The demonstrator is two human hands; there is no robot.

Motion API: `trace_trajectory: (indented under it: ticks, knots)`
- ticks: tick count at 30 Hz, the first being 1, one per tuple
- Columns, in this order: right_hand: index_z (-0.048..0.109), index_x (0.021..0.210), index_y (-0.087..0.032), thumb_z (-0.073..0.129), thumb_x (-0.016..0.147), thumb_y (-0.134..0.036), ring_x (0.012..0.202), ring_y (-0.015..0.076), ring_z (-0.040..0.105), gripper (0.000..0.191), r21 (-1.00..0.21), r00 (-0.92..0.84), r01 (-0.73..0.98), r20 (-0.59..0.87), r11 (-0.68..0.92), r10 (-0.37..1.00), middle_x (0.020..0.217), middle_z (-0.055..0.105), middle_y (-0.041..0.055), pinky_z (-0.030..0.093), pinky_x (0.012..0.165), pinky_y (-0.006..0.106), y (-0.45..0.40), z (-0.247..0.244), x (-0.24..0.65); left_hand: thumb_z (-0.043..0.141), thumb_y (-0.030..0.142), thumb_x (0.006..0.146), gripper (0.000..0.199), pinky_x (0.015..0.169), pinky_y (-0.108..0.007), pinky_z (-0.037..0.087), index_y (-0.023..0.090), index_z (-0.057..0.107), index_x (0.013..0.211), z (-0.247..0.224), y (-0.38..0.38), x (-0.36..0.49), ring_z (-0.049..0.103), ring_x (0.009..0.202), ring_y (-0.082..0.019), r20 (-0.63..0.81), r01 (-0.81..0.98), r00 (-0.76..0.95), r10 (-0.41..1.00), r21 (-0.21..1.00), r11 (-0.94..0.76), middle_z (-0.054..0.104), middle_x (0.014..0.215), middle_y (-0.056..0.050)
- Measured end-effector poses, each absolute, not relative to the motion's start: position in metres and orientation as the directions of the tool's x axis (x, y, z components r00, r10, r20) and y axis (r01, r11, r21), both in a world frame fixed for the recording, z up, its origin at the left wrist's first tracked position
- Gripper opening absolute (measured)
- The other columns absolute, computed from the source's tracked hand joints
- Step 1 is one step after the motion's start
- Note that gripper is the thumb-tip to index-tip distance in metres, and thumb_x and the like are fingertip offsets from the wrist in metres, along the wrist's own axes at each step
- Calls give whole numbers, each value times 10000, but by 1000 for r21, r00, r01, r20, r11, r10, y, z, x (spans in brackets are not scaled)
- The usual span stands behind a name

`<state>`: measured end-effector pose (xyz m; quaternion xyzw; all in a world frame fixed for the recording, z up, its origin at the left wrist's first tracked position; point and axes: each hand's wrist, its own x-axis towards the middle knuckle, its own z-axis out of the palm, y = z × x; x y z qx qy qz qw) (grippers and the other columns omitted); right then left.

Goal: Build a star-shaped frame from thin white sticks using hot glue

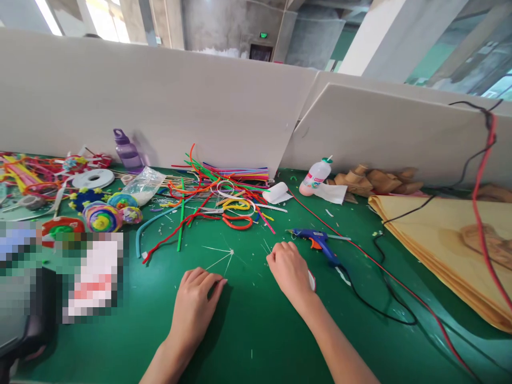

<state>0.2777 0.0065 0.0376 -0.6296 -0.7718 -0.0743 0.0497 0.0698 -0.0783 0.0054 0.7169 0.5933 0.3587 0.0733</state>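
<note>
The left hand point(197, 298), at 7 o'clock from the white spokes point(232, 252) on the green table point(256, 333), is part-curled, thumb and finger nearly meeting by one spoke's end. The right hand point(290, 272), towards 4, is curled. I cannot tell whether either grips anything. Glue gun point(310, 234) at 3, scissors point(237, 228) at 12.

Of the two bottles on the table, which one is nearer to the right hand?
The clear bottle with the green cap; the purple bottle stands farther from the right hand, at left.
</note>
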Motion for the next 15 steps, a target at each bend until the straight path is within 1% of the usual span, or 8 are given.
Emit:
trace_trajectory:
  ticks: [3, 5, 7, 10, 12, 14, 15]
  knots:
    - [548, 718, -184, 453, 838, -150, 790, 215, 561, 156, -152, -117, 978, 185, 146, 976, 764, 627, 66, 381, 643, 300, 14, 35, 285, 558, 277, 879, 161, 735, -329, 401, 190, 669, 800, 8, -79, 70, 563, 709, -170, 438, 799, 39, 898, 526, -291, 652, 712, -14]
    - [535, 707, -194, 469, 821, -184, 725, 194, 559, 132, -332, -76, 936, 141, 119, 987, 727, 616, 40, 380, 635, 293, 17, 36, 291, 574, 300, 868, 160, 728, -331, 399, 186, 674, 815, 13, -81, 68, 562, 703, -175, 465, 800, 20, 885, 523, -293, 653, 705, -18]
    - [538, 696, -195, 493, 789, -221, 673, 173, 553, 106, -537, -58, 840, 65, 84, 996, 695, 606, 19, 386, 630, 286, 17, 40, 293, 565, 298, 873, 169, 719, -327, 402, 182, 677, 825, 21, -83, 67, 563, 692, -173, 486, 785, -1, 874, 542, -300, 655, 701, -21]
    - [564, 713, -186, 523, 752, -285, 656, 149, 540, 114, -806, -117, 590, -33, 43, 993, 690, 594, 7, 396, 615, 266, 14, 55, 288, 532, 271, 891, 180, 718, -298, 429, 186, 687, 857, 39, -77, 73, 585, 704, -162, 481, 692, -3, 877, 634, -345, 677, 748, -30]
    - [566, 740, -177, 538, 748, -343, 596, 123, 497, 169, -922, -184, 388, -86, -8, 979, 663, 562, -5, 359, 532, 237, 11, 67, 278, 532, 287, 889, 194, 729, -271, 457, 195, 695, 937, 52, -65, 81, 619, 777, -164, 430, 586, -8, 903, 734, -344, 696, 847, -46]
    - [559, 763, -171, 553, 747, -384, 518, 92, 429, 214, -971, -246, 226, -134, -77, 960, 634, 531, -21, 295, 459, 215, 9, 78, 265, 552, 309, 873, 210, 716, -254, 470, 206, 698, 984, 62, -48, 89, 632, 831, -170, 352, 481, -7, 936, 822, -306, 699, 947, -55]
    - [562, 767, -168, 566, 741, -392, 500, 84, 408, 225, -979, -266, 187, -125, -76, 956, 627, 527, -24, 280, 445, 211, 8, 83, 259, 565, 314, 861, 208, 685, -245, 470, 203, 704, 970, 67, -39, 92, 632, 821, -169, 318, 422, -18, 948, 862, -281, 700, 949, -55]
